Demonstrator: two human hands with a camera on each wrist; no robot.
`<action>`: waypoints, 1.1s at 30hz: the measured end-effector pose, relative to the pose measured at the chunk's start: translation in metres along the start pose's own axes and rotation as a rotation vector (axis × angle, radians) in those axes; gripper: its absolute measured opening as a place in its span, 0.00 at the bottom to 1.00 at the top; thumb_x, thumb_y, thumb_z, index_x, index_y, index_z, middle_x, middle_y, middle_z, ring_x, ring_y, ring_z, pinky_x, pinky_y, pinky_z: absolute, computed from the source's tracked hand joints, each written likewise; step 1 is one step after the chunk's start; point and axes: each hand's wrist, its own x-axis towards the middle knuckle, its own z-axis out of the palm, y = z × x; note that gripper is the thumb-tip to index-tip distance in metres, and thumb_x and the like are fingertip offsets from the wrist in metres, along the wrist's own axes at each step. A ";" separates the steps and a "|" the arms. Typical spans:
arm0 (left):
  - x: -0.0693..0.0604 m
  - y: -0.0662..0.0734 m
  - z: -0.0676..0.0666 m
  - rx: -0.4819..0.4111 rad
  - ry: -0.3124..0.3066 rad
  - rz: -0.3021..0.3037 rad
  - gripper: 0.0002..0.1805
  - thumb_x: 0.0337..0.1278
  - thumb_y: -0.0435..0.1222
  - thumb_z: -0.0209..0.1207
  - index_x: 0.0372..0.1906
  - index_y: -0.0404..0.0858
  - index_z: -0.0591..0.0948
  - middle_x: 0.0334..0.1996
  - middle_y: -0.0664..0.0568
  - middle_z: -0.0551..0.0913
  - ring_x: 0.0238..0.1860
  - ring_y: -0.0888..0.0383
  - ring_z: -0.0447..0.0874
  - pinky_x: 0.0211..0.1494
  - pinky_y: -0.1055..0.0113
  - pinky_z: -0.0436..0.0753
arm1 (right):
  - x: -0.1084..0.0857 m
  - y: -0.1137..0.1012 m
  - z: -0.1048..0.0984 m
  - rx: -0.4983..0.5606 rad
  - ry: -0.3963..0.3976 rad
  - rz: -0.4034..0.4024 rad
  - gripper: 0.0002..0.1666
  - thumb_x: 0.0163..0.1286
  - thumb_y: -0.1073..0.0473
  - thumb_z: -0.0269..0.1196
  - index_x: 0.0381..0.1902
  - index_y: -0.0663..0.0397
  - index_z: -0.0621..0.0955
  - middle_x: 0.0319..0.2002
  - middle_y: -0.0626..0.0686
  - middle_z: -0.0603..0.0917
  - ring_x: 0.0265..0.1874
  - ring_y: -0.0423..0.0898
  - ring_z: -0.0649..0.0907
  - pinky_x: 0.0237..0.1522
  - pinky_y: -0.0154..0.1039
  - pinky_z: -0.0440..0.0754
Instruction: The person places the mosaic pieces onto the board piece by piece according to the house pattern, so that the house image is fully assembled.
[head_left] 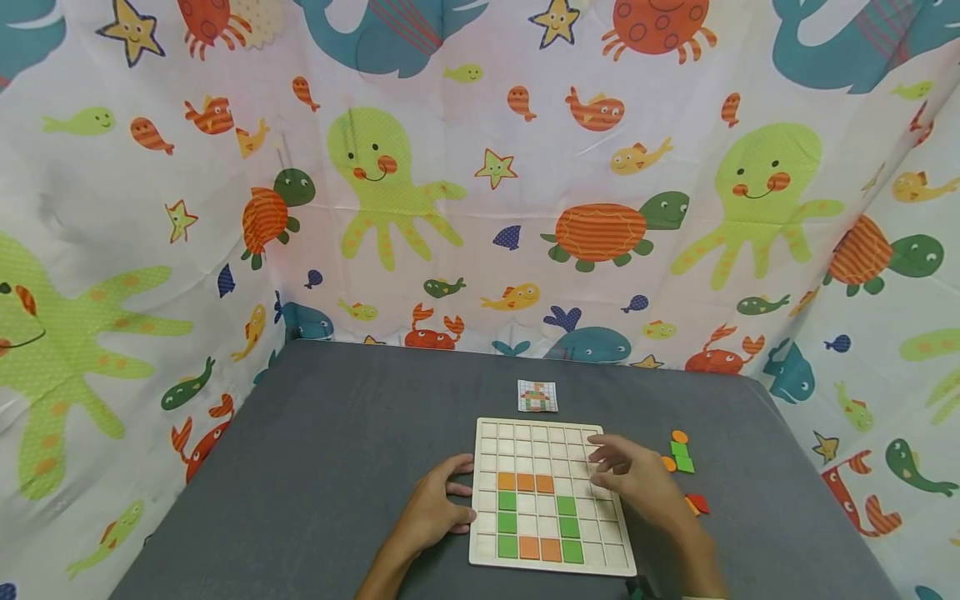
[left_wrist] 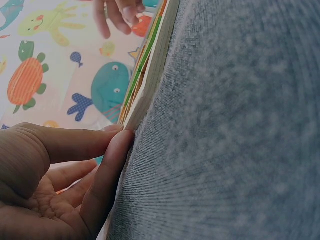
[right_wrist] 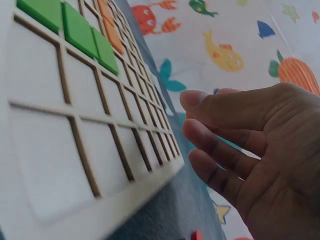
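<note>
A pale wooden grid board [head_left: 551, 433] lies on the grey cloth, holding several green square tiles [head_left: 507, 522] and several orange square tiles [head_left: 525, 482]. At its left edge, my left hand [head_left: 431, 508] touches the side with thumb and fingers spread along it; the left wrist view shows two fingertips against the board's edge [left_wrist: 150, 85]. Over the right edge hovers my right hand [head_left: 637, 479], fingers loosely bent. In the right wrist view, nothing shows between the right hand's [right_wrist: 240, 145] thumb and fingers, which are apart from the grid squares [right_wrist: 92, 142].
Beyond the board lies a small picture card [head_left: 537, 397] with a coloured grid pattern. Loose pieces lie to the right: green tiles [head_left: 681, 457], orange rounds [head_left: 679, 436] and a red piece [head_left: 698, 503]. A sea-animal curtain [head_left: 495, 233] surrounds the grey table [head_left: 337, 417].
</note>
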 end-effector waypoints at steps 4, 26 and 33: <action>0.000 -0.001 0.000 0.008 0.001 -0.001 0.45 0.44 0.16 0.70 0.74 0.34 0.74 0.69 0.39 0.77 0.54 0.47 0.84 0.30 0.59 0.91 | -0.003 0.008 -0.010 -0.010 0.020 0.011 0.33 0.62 0.66 0.77 0.65 0.59 0.82 0.46 0.54 0.90 0.40 0.42 0.86 0.44 0.35 0.87; -0.001 -0.002 0.001 0.016 -0.002 0.009 0.45 0.44 0.16 0.71 0.74 0.34 0.74 0.68 0.38 0.77 0.54 0.47 0.84 0.30 0.58 0.91 | -0.034 0.049 -0.071 0.003 0.008 0.207 0.40 0.66 0.56 0.77 0.74 0.56 0.76 0.57 0.58 0.88 0.54 0.56 0.85 0.40 0.35 0.87; -0.001 -0.002 0.001 0.023 0.007 0.004 0.45 0.43 0.15 0.71 0.73 0.35 0.74 0.68 0.38 0.78 0.53 0.47 0.84 0.30 0.58 0.91 | -0.037 0.059 -0.080 -0.015 -0.038 0.272 0.40 0.66 0.65 0.73 0.75 0.60 0.73 0.58 0.62 0.87 0.56 0.58 0.84 0.42 0.36 0.87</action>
